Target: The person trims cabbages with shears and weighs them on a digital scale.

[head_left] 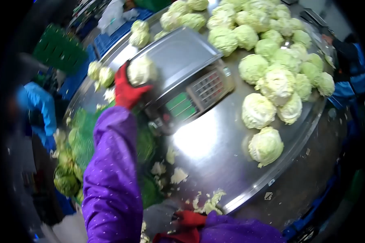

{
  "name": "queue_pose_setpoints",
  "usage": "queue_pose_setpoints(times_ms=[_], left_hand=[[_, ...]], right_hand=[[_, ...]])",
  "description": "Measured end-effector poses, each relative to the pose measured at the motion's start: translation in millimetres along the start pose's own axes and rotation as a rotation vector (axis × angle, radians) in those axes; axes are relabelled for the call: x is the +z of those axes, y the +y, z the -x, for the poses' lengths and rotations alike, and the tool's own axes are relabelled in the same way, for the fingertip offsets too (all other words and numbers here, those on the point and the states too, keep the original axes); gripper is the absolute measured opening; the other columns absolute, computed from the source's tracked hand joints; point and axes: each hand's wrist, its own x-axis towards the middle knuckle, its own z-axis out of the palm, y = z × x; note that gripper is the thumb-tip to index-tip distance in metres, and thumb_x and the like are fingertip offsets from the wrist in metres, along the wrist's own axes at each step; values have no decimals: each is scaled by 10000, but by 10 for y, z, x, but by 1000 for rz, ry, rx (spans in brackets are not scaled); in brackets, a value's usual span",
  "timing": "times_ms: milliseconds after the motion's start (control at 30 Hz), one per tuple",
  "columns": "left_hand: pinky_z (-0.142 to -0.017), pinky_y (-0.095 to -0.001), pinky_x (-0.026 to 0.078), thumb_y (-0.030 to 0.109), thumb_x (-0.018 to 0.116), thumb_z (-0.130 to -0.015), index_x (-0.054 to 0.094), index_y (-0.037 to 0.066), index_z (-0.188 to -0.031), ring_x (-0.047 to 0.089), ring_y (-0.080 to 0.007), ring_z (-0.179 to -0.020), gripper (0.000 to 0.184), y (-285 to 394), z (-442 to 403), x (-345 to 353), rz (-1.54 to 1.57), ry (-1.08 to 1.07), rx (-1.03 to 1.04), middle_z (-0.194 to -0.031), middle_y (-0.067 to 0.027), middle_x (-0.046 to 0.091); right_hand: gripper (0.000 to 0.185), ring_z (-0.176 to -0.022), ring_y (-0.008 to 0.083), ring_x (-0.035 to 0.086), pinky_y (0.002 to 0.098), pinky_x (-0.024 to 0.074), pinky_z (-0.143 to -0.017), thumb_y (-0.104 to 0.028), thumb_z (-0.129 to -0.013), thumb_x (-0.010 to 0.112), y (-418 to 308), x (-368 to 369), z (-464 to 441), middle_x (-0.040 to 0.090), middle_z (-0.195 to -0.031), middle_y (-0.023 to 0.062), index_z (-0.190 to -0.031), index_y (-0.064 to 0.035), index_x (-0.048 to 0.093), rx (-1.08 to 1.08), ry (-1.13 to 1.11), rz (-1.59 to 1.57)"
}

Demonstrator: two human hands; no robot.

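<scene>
My left hand (127, 90), in a red glove, reaches to the left end of the scale (182, 56). Its fingers and thumb curve around a pale green cabbage (142, 71) at the edge of the weighing plate. My right hand (190, 220), also red-gloved, is low at the bottom edge near cabbage leaf scraps (211, 204). Its fingers are partly hidden and blurred, so what they hold, if anything, does not show. A keypad and green display panel face me on the scale.
Many trimmed cabbages (275, 85) are heaped on the right of the metal table (235, 170). Green net sacks (85, 137) with cabbages are at left. A green crate (61, 48) stands beyond. People in blue are at left (40, 107) and right.
</scene>
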Motion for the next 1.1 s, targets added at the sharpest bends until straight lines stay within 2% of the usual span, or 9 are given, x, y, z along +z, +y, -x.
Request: queue_pose_setpoints(times_ms=[33, 100, 200, 433, 567, 633, 767, 1000, 1100], left_hand=[[-987, -452, 476, 237, 891, -614, 444, 140, -1411, 539, -350, -1212, 919, -232, -14, 12, 121, 18, -47, -1289, -149, 562], [-917, -507, 515, 276, 851, -708, 481, 87, -1356, 603, -319, -1119, 770, -182, -82, -94, 539, 23, -490, -1232, -146, 600], [-881, -504, 540, 365, 699, -866, 492, 158, -1367, 614, -294, -1122, 581, 280, -206, -185, 1194, -183, -925, -1266, -86, 605], [-969, -533, 486, 506, 634, -884, 504, 156, -1361, 559, -314, -1197, 606, 1670, -641, 1281, 1934, -635, -790, -1304, -94, 585], [-958, -542, 508, 537, 670, -833, 524, 202, -1337, 496, -358, -1246, 623, 2367, -903, 2143, 1858, -508, -786, -1367, -79, 520], [-980, -577, 487, 515, 682, -834, 290, 212, -1472, 474, -397, -1257, 807, 2842, -890, 2042, 1717, -305, -1113, -1495, -203, 288], [-970, -477, 482, 554, 651, -856, 440, 185, -1407, 499, -308, -1219, 696, 2740, -689, 2038, 1589, -536, -780, -1373, -117, 472], [-1010, -431, 469, 350, 581, -966, 442, 106, -1424, 555, -275, -1193, 537, 2057, 243, 1042, 1342, -620, -695, -1310, -155, 561], [-1029, -428, 451, 279, 601, -953, 421, 32, -1430, 540, -261, -1232, 567, 1709, 1179, 411, 1364, -542, -662, -1341, -146, 553]], right_hand=[[520, -1002, 363, 641, 423, 496, -875, -371, -914, 609, 50, 31, -11, 651, -1094, 239, -1239, 34, 570, -26, 0, -20], [519, -1012, 347, 646, 413, 493, -863, -383, -900, 624, 77, 55, -2, 655, -1097, 240, -1189, 47, 587, -17, 31, -40], [531, -1038, 344, 643, 407, 491, -860, -396, -889, 633, 204, 182, -127, 654, -1123, 239, -1178, 48, 592, -55, 47, -56], [469, -1024, 351, 635, 419, 485, -847, -383, -887, 627, 85, 110, -81, 654, -1087, 231, -1122, 23, 599, -98, 30, -11], [431, -996, 357, 635, 425, 482, -832, -372, -890, 620, 294, 233, -125, 654, -1047, 229, -1085, 12, 602, -223, 152, -117], [413, -982, 360, 635, 428, 481, -825, -366, -891, 616, 267, 248, -117, 655, -1027, 227, -1066, 7, 603, -266, 192, -141], [362, -941, 363, 628, 430, 468, -804, -341, -897, 602, 98, 135, 26, 644, -967, 226, -984, 10, 583, -286, 164, -171], [401, -854, 286, 645, 392, 479, -746, -360, -908, 624, 135, 107, -38, 670, -935, 178, -1059, 11, 610, -240, 160, -93], [353, -792, 205, 625, 362, 480, -703, -333, -910, 634, -237, -47, 139, 674, -887, 116, -1024, 0, 625, -8, 50, -231]])
